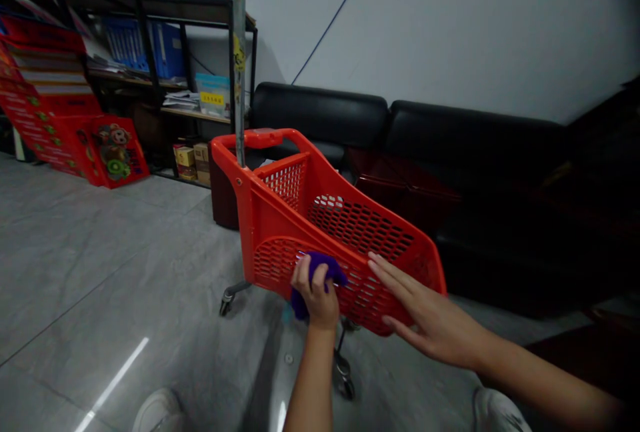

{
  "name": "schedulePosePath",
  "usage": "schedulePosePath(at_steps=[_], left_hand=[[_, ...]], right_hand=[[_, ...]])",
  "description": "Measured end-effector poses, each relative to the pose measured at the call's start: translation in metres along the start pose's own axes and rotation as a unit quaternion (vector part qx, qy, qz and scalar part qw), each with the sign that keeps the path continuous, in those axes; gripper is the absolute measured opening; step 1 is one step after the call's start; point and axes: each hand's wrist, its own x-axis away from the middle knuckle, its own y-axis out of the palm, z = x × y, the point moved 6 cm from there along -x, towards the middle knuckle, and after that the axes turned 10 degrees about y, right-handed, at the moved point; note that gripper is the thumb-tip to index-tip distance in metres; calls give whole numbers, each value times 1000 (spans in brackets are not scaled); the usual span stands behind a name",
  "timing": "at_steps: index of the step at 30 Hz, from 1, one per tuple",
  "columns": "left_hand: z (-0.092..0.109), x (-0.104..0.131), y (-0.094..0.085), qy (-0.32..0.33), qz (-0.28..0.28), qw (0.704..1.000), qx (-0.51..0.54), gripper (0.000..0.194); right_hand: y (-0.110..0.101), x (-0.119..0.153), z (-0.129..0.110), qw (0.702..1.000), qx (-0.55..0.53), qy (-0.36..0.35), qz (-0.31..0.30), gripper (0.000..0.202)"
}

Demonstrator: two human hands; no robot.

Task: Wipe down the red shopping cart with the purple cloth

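A red plastic shopping cart (295,219) with perforated sides stands on wheels in the middle of the view. My left hand (317,293) holds a bunched purple cloth (320,265) against the near side of the basket, its fingers curled over the cloth. To the right, my right hand (417,309) rests on the basket's near side and rim with its fingers stretched out and nothing in it. A metal pole (239,85) with a dark handle on top rises at the cart's rear left.
Behind the cart, a black sofa (320,112) runs along the wall, with dark red furniture (380,175) in front. A shelf (195,112) with folders and boxes stands back left, beside stacked red cartons (55,112). A shoe (159,412) shows at the bottom.
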Motion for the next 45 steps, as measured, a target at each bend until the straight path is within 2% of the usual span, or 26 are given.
schedulePosePath(at_steps=[2, 4, 6, 9, 11, 13, 16, 18, 20, 23, 25, 26, 28, 30, 32, 33, 35, 37, 39, 42, 45], left_hand=[[-35, -6, -3, -101, 46, 994, -21, 20], [-49, -4, -4, -153, 70, 985, -25, 20], [-36, 6, -2, -146, 60, 987, -22, 19], [4, 25, 0, -65, 26, 998, -1, 18], [18, 30, 1, -30, 15, 999, 15, 17], [9, 24, 1, -45, 12, 999, 18, 16], [-24, 7, 3, -136, 27, 990, 16, 18], [-29, 1, 6, -158, 26, 987, 27, 18], [-12, 5, 8, -135, 10, 990, 35, 17], [30, 24, 7, -56, -19, 996, 62, 16], [44, 32, 5, -35, -21, 996, 79, 15], [43, 31, 5, -33, -20, 996, 85, 14], [28, 21, 7, -55, -13, 994, 89, 14], [4, 9, 8, -124, 14, 989, 74, 14], [-9, 5, 7, -192, 37, 979, 62, 15], [-8, 8, 6, -215, 41, 974, 59, 15], [7, 22, 1, -229, 31, 971, 58, 15], [34, 40, -3, -187, 1, 980, 75, 15], [51, 51, -5, -149, -24, 984, 90, 15], [45, 38, -4, -125, -17, 989, 78, 15], [18, 9, 1, -173, 6, 984, 52, 15]], right_hand=[[2, 6, 4, 1000, 13, 12, 6, 82], [5, 8, 2, 1000, 23, 13, 15, 83], [7, 6, -3, 999, 30, 13, 22, 83], [7, 0, -8, 999, 34, 17, 31, 83], [6, 0, -6, 999, 38, 12, 29, 81], [7, 5, -1, 999, 48, -2, 25, 80], [9, 18, 8, 996, 75, -7, 44, 78], [11, 24, 10, 994, 89, 2, 66, 78], [14, 26, 7, 992, 99, 10, 82, 79], [17, 22, 0, 990, 108, 19, 93, 80], [16, 19, -3, 988, 113, 28, 97, 81], [15, 18, -5, 988, 116, 32, 99, 81], [14, 16, -9, 987, 122, 37, 102, 81], [14, 14, -15, 985, 129, 42, 105, 81], [14, 10, -22, 984, 134, 50, 106, 82], [15, 7, -27, 984, 134, 55, 108, 83], [16, 1, -35, 983, 131, 64, 112, 83], [17, -5, -42, 982, 125, 72, 119, 83], [17, -8, -46, 982, 121, 77, 126, 84], [16, -9, -49, 981, 120, 76, 129, 84], [14, -7, -50, 983, 111, 75, 127, 86]])
